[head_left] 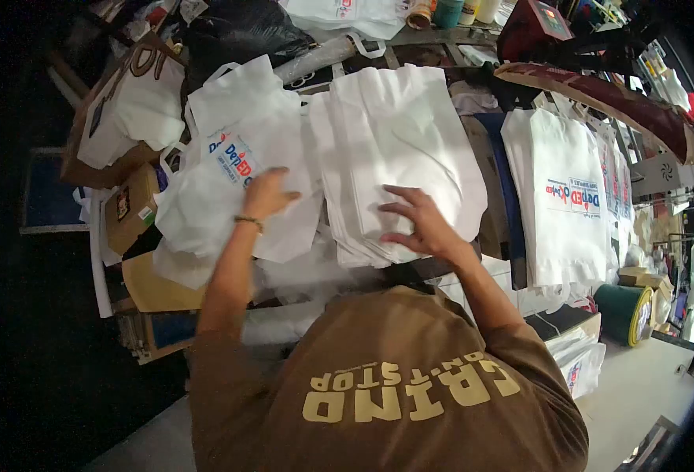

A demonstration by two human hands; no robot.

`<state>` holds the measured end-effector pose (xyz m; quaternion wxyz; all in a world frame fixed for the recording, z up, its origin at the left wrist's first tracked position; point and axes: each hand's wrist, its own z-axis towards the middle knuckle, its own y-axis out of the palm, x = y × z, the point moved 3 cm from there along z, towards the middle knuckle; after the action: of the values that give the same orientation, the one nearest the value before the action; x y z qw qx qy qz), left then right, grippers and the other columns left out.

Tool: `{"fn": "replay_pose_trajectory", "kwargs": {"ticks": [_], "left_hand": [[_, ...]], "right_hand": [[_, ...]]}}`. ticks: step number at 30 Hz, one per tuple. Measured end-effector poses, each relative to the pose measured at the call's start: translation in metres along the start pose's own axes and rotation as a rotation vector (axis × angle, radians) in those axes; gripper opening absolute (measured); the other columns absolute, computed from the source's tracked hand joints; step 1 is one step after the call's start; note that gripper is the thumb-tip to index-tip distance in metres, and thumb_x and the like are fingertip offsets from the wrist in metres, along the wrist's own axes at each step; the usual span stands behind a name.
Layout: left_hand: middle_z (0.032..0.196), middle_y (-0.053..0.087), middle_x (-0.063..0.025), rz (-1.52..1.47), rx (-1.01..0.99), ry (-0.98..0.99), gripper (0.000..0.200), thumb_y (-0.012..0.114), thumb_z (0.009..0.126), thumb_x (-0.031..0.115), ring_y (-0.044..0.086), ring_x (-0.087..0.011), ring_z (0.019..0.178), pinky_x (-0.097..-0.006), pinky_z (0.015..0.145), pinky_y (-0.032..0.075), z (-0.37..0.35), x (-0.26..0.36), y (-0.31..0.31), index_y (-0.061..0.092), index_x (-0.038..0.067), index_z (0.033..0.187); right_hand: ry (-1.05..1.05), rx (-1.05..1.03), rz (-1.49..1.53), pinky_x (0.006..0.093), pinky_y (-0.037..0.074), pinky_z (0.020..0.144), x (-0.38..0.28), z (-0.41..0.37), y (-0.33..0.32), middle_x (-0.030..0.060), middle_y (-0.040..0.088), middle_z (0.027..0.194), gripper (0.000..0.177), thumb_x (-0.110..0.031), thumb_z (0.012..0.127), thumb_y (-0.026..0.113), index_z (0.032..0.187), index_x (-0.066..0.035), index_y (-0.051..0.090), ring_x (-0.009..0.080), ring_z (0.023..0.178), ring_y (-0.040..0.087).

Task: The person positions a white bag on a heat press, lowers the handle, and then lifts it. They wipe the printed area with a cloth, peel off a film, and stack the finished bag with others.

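Note:
My left hand (270,195), with a band at the wrist, is over the printed white bags (284,228) on the left, its fingers apart and nothing visible in them. Blue and red lettering shows on these bags beside the hand. My right hand (414,220) rests on or just above a thick stack of plain white bags (386,118) in the middle, fingers spread and slightly bent. The two piles lie side by side, their edges meeting near the centre.
More printed white bags (559,197) hang or lie at the right, beside a blue-edged board (506,189). A cardboard box (130,206) stands at the left. Behind are a black plastic bag (244,35), a clear roll (315,59) and several jars. A green drum (622,315) stands lower right.

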<state>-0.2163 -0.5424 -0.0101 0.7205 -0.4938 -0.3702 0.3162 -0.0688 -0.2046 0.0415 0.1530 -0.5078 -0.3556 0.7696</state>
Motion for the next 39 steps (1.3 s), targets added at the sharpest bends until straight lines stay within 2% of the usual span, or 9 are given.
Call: {"fn": "replay_pose_trajectory", "kwargs": {"ticks": [6,11,16,19,22,27,32,34,39], "left_hand": [[0.089,0.070,-0.0147,0.292,-0.265,-0.063,0.013,0.060,0.085,0.010,0.069,-0.0364,0.090,-0.0466,0.079,0.056,0.009,-0.019,0.032,0.071,0.008,0.092],[0.088,0.069,-0.0135,0.444,0.113,0.262,0.010,0.057,0.085,0.007,0.068,-0.0356,0.084,-0.0486,0.073,0.053,0.045,-0.029,-0.118,0.068,0.006,0.084],[0.093,0.070,-0.0144,0.617,0.110,-0.046,0.014,0.056,0.092,0.008,0.069,-0.0356,0.088,-0.0471,0.076,0.053,0.089,-0.026,-0.225,0.069,0.008,0.096],[0.103,0.072,-0.0129,0.817,0.167,-0.265,0.017,0.054,0.100,0.012,0.071,-0.0330,0.093,-0.0435,0.079,0.055,0.098,0.142,-0.333,0.070,0.010,0.106],[0.113,0.073,-0.0075,0.815,0.375,-0.101,0.020,0.054,0.102,0.017,0.072,-0.0267,0.101,-0.0396,0.085,0.057,0.108,0.072,-0.365,0.071,0.015,0.114],[0.122,0.071,-0.0133,0.125,0.399,0.336,0.022,0.064,0.096,0.011,0.068,-0.0258,0.116,-0.0374,0.098,0.055,0.096,0.177,-0.364,0.070,0.006,0.117],[0.119,0.071,-0.0186,-0.368,0.089,0.518,0.027,0.077,0.085,0.010,0.069,-0.0293,0.111,-0.0374,0.095,0.055,0.085,0.184,-0.249,0.070,-0.002,0.108],[0.115,0.073,-0.0170,-0.595,0.013,0.445,0.027,0.081,0.082,0.014,0.070,-0.0292,0.106,-0.0386,0.091,0.055,0.083,0.164,-0.182,0.070,-0.003,0.102],[0.101,0.075,-0.0152,-0.733,-0.120,0.002,0.022,0.081,0.081,0.017,0.071,-0.0284,0.095,-0.0392,0.086,0.055,0.045,0.127,-0.017,0.072,0.000,0.092]], "right_hand": [[-0.062,-0.022,-0.146,0.0567,0.028,0.117,0.013,-0.002,0.042,0.0122,0.037,0.159,0.068,-0.047,0.080,0.079,0.139,-0.018,0.061,0.0391,0.144,0.034],[-0.015,-0.032,0.008,0.0551,0.028,0.118,0.017,0.003,0.034,0.0097,0.040,0.159,0.062,-0.046,0.082,0.078,0.135,-0.017,0.064,0.0380,0.144,0.036],[0.057,-0.079,0.192,0.0544,0.026,0.118,0.032,0.007,0.027,0.0085,0.047,0.155,0.053,-0.045,0.085,0.077,0.127,-0.014,0.069,0.0354,0.144,0.037],[0.048,-0.061,0.181,0.0493,0.036,0.113,0.031,0.013,0.017,0.0109,0.056,0.147,0.047,-0.041,0.090,0.075,0.126,-0.010,0.069,0.0329,0.138,0.047],[0.402,-0.042,0.842,0.0361,0.051,0.099,0.040,0.025,0.011,0.0152,0.068,0.124,0.042,-0.035,0.098,0.069,0.125,-0.002,0.067,0.0275,0.118,0.063],[0.425,0.290,1.596,0.0424,0.048,0.106,0.057,0.056,-0.025,0.0202,0.057,0.138,0.079,-0.066,0.102,0.038,0.145,0.000,0.042,0.0298,0.124,0.060],[0.515,0.582,1.701,0.0563,0.039,0.114,0.067,0.009,-0.077,0.0153,0.052,0.147,0.089,-0.074,0.092,0.048,0.146,-0.004,0.045,0.0335,0.135,0.050],[0.171,0.452,1.993,0.0519,0.048,0.107,0.128,-0.041,-0.054,0.0136,0.055,0.145,0.082,-0.068,0.095,0.051,0.146,-0.005,0.047,0.0314,0.127,0.058],[0.687,0.473,1.848,0.0482,0.051,0.102,0.112,-0.108,-0.025,0.0140,0.060,0.137,0.068,-0.049,0.094,0.063,0.143,-0.005,0.050,0.0303,0.121,0.061]]}}
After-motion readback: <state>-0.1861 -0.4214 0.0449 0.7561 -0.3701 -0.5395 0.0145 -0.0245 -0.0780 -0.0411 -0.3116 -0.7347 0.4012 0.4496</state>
